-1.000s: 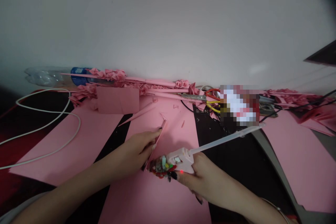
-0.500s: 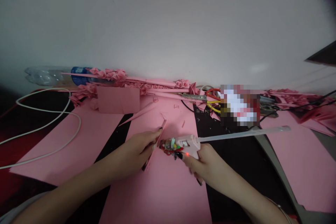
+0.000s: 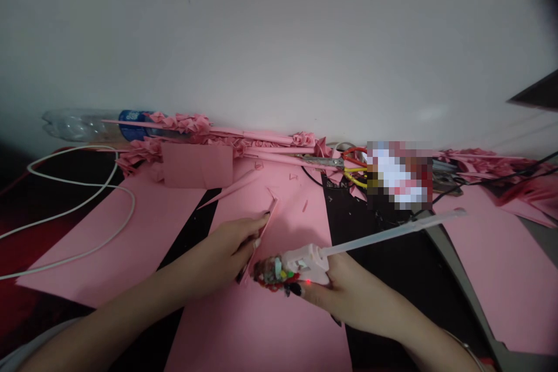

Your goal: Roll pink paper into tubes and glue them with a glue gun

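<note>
A narrow folded strip of pink paper (image 3: pixel 271 209) is pinched in my left hand (image 3: pixel 238 247), held at a slant above a pink sheet (image 3: pixel 279 325). My right hand (image 3: pixel 344 293) is wrapped round a pale pink glue gun (image 3: pixel 307 261) with a small red light lit. Its front end, crusted with colourful bits, points left, close to the lower end of the folded paper; whether they touch I cannot tell. A long translucent glue stick (image 3: pixel 392 232) juts from the back of the gun toward the upper right.
Along the wall lie pink paper flowers (image 3: pixel 187 123), a plastic bottle (image 3: pixel 82 125), scissors (image 3: pixel 326 161) with red and yellow handles and a blurred-out item. A white cable (image 3: pixel 117 203) loops at left. More pink sheets (image 3: pixel 126 232) lie to both sides; small scraps (image 3: pixel 305 206) lie ahead.
My right hand has brought the glue gun down and slightly left, along the folded paper toward its lower end. My left hand and the paper have hardly moved.
</note>
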A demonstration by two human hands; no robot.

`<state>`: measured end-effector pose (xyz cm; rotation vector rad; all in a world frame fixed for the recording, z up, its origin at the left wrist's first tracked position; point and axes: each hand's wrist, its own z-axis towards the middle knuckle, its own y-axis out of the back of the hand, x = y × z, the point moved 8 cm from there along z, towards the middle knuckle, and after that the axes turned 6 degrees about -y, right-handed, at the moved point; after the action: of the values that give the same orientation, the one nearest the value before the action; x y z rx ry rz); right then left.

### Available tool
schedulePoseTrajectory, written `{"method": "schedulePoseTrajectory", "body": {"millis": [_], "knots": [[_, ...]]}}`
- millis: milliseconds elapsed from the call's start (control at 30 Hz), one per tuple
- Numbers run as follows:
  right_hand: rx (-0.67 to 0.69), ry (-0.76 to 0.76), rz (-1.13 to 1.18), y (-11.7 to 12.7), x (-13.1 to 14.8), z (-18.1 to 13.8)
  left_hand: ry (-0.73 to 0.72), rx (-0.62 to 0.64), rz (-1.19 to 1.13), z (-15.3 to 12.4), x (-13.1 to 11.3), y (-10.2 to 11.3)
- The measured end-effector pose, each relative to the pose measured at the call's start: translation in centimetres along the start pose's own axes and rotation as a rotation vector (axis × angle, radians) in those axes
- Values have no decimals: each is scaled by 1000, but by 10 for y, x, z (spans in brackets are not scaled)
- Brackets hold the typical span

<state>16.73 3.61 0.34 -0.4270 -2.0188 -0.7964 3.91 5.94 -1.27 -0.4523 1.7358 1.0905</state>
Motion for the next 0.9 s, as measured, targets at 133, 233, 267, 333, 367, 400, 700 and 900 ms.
{"method": "schedulePoseTrajectory", "body": {"millis": [133, 233, 267, 333, 367, 400, 700, 900], "knots": [[41, 20, 14, -6, 3, -1, -11, 0, -34, 1, -2, -1], [47, 41, 13, -8, 6, -2, 5, 10, -58, 1, -3, -2], [39, 44, 18, -8, 6, -1, 12, 11, -56, 1, -2, -2], [-2, 26, 21, -6, 2, 0, 22, 12, -51, 0, -1, -3], [-30, 8, 21, -4, -3, 1, 23, 12, -53, 0, 0, -3], [-60, -13, 19, -2, -8, 1, 24, 14, -57, 0, 1, -4], [-54, 30, 8, 1, -1, -1, 20, 1, -45, 0, 1, -2], [-41, -9, 7, -4, -4, 1, 35, 21, -45, 1, 4, -5]]}}
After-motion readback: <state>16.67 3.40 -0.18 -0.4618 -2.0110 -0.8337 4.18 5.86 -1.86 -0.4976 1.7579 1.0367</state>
